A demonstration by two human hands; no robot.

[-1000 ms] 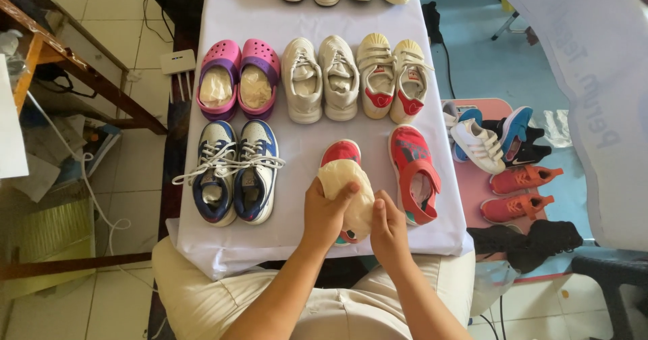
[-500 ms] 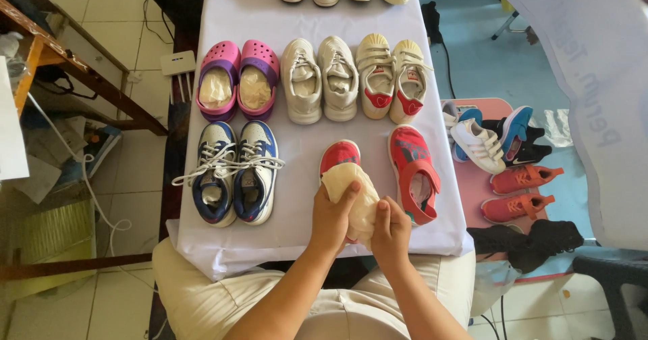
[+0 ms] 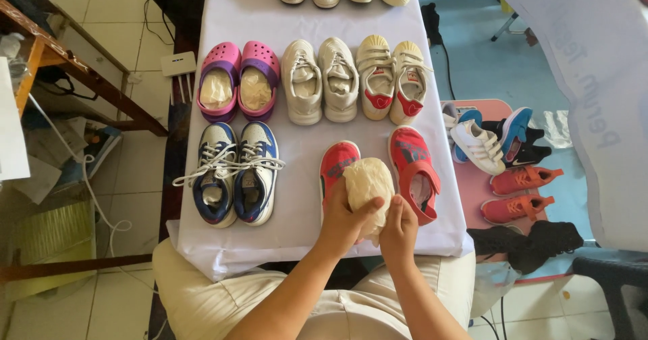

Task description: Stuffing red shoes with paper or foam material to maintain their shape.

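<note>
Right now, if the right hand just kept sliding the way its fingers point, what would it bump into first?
The right hand points up and away, already touching the crumpled paper wad. So the wad comes first. Past it, probably the red shoe beside it, though depth is hard to judge from above.

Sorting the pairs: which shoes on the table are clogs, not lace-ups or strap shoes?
The pink-and-purple pair at the left of the middle row: laceless, with crumpled paper inside.

Blue-white sneakers (image 3: 233, 173), pink-purple clogs (image 3: 237, 81) — cream shoes (image 3: 319, 81) beside them.
</note>
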